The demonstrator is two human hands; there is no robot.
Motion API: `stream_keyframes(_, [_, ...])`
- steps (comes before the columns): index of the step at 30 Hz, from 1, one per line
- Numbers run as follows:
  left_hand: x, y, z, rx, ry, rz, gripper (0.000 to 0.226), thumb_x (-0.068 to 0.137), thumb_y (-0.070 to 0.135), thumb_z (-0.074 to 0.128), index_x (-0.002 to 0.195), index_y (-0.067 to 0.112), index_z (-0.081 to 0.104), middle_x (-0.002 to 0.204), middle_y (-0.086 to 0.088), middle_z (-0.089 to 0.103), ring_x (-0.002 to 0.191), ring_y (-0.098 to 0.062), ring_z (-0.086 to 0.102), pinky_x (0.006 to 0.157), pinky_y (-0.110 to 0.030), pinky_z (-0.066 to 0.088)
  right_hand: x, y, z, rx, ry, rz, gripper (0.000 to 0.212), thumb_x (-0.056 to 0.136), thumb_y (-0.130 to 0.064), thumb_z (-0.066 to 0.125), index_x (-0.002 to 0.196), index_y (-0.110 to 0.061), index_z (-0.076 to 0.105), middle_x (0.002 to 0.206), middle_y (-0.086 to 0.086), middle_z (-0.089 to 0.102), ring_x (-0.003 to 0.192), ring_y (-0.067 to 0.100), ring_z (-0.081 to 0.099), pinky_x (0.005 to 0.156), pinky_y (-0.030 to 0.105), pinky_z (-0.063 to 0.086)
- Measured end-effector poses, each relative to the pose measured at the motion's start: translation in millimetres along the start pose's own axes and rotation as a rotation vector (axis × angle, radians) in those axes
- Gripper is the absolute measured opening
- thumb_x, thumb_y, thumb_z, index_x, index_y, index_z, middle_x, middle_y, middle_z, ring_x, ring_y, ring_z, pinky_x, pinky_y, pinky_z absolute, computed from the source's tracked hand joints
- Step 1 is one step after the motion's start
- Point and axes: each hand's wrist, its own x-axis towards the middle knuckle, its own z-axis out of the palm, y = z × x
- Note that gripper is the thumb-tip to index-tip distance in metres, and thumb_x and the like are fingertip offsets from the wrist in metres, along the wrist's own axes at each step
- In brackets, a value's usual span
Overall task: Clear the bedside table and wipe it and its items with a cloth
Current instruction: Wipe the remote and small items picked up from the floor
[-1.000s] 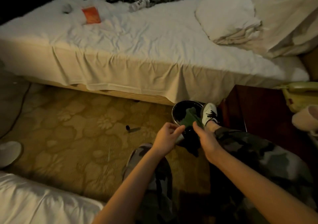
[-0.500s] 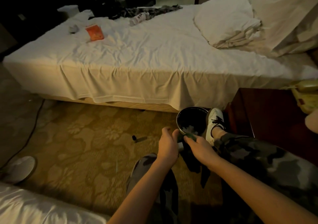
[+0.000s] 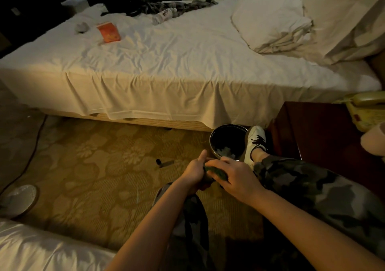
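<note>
Both my hands meet low in the middle, in front of my knees, around a bunched dark green cloth (image 3: 215, 171). My left hand (image 3: 194, 171) grips its left end, index finger sticking up. My right hand (image 3: 235, 177) curls over the cloth from the right and hides most of it. Just beyond them stands a round dark bin (image 3: 214, 143) with pale scraps inside. The dark wooden bedside table (image 3: 320, 137) is at the right, carrying a yellowish telephone (image 3: 366, 110) and a pale rounded item (image 3: 375, 143) cut off by the frame edge.
A white bed (image 3: 166, 66) spans the far side, with an orange packet (image 3: 108, 31), a bottle (image 3: 164, 15) and pillows on it. On the patterned carpet lie a small dark bottle (image 3: 159, 162), a cable at the left and a white slipper (image 3: 19, 200). My white shoe (image 3: 255, 143) sits beside the bin.
The cloth came out of the bin towards me. My hands drew together and now bunch it up, where before it hung spread between them. The view tilted up slightly.
</note>
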Motion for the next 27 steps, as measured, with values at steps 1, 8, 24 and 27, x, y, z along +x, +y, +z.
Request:
stream_keyframes(1, [-1.2,1.2,0.9,0.020,-0.005,-0.019,0.059,0.100,0.050,0.027,0.077,0.010,0.063,0.052,-0.003,0.051,0.045,-0.017,0.045,0.048,-0.026,0.034,-1.1,-2.0,1.6,0.020,0.013,0.036,0.043,0.091,-0.051,0.037,0.115,-0.026,0.062,0.092,0.000,0.066,0.078,0.013,0.063,0.068,0.030,0.055])
stream_keyframes(8, [-2.4,7.7,6.9,0.329,0.141,0.049,0.061,0.099,0.055,0.022,0.068,0.011,0.051,0.059,-0.003,0.051,0.045,-0.014,0.048,0.037,-0.020,0.036,5.7,-11.9,-5.6,0.587,-0.068,0.519,0.016,0.097,-0.033,0.048,0.103,-0.024,0.060,0.100,0.000,0.065,0.087,0.000,0.058,0.075,0.008,0.042])
stream_keyframes(24, [-30.4,10.8,-6.6,-0.356,-0.287,-0.156,0.076,0.094,0.065,0.015,0.117,0.008,0.060,0.100,-0.019,0.071,0.091,-0.031,0.069,0.080,-0.042,0.050,10.0,-2.3,-50.1,1.113,-0.183,0.638,0.015,0.095,-0.022,0.052,0.102,-0.016,0.063,0.097,0.005,0.068,0.091,0.016,0.067,0.086,0.029,0.054])
stream_keyframes(27, [-23.5,10.7,-12.6,-0.501,-0.261,-0.195,0.083,0.092,0.068,0.010,0.112,0.004,0.059,0.098,-0.024,0.070,0.097,-0.037,0.063,0.081,-0.044,0.047,9.2,2.2,-50.0,1.019,-0.161,0.598,0.014,0.095,-0.017,0.052,0.104,-0.020,0.062,0.102,0.002,0.067,0.093,0.012,0.066,0.083,0.023,0.054])
